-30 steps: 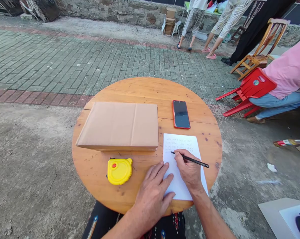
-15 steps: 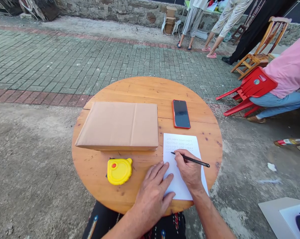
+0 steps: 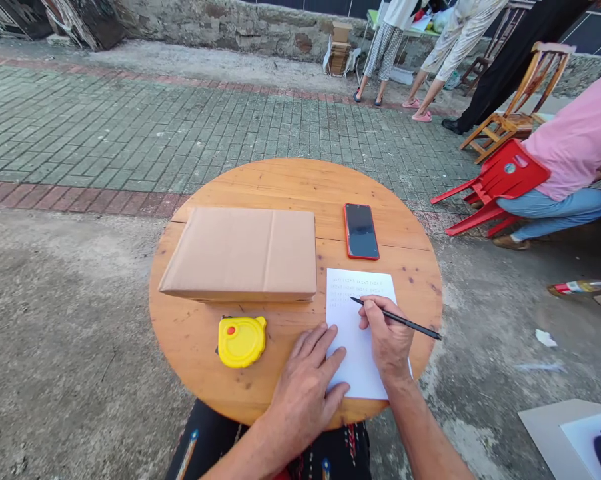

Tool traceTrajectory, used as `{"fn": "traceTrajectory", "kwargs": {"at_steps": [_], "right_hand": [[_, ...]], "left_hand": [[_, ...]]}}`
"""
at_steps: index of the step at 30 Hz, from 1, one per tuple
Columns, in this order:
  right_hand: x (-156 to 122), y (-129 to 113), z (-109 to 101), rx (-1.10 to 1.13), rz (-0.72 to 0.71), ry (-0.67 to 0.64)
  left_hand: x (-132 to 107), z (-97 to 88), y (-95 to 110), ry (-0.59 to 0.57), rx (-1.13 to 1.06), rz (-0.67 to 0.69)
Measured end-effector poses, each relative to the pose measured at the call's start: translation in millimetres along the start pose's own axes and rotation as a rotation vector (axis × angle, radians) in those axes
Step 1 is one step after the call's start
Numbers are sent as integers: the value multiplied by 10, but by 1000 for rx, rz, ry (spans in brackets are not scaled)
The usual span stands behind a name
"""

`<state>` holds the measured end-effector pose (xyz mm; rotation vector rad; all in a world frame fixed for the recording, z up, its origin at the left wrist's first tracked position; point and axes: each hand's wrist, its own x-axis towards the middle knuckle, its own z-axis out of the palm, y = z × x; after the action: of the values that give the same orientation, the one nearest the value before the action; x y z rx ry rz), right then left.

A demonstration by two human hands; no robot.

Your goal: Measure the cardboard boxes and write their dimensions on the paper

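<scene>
A white sheet of paper (image 3: 356,353), its upper part marked with rows of small writing, is laid on a round wooden table (image 3: 290,183). Over the sheet, a black pen (image 3: 408,323) is pinched between thumb and fingers of the right hand (image 3: 393,343). The sheet's left edge is overlapped by the left hand (image 3: 308,380), its fingers loosely spread. Beyond the sheet, a phone (image 3: 361,231) is placed; left of it, a cardboard box (image 3: 245,250) and a yellow case (image 3: 242,341).

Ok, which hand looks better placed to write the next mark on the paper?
Probably the right hand: it holds the black pen, with the tip near the handwritten rows on the white paper. The left hand holds nothing, lying across the paper's left edge.
</scene>
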<state>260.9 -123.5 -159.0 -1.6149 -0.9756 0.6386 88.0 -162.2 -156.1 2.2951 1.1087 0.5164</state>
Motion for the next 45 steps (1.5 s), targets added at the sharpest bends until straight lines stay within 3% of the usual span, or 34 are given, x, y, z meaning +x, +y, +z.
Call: {"fn": "traceTrajectory", "kwargs": {"at_steps": [3, 6, 10, 15, 18, 24, 28, 31, 35, 39, 45], "right_hand": [[0, -17, -67, -63, -76, -47], [-8, -34, -213, -256, -305, -119], [6, -5, -423, -643, -674, -241], [64, -5, -497, -1125, -848, -441], [91, -24, -483, -1220, -881, -505], [54, 9, -541, -1189, -862, -465], [-130, 35, -649, -1092, -737, -370], [-325, 29, -694, -997, -695, -323], [-488, -34, -593, -956, -718, -364], [-443, -43, -466, -1013, -669, -421], [-258, 128, -552, -1035, -663, -333]], "left_hand": [[-3, 3, 4, 8, 9, -3], [-5, 15, -4, 25, 10, 10], [-3, 34, -18, 61, 6, 27], [-8, 41, -15, 95, 13, 44], [-17, 33, -6, 115, 18, 50], [-15, 36, 0, 126, 28, 57], [-86, 8, 29, 132, 44, 72], [-207, -34, 90, 75, 59, 92], [-297, -1, 181, 32, 108, 65], [-224, 118, 238, 51, 151, 56], [-23, 203, 297, 50, 161, 106]]}}
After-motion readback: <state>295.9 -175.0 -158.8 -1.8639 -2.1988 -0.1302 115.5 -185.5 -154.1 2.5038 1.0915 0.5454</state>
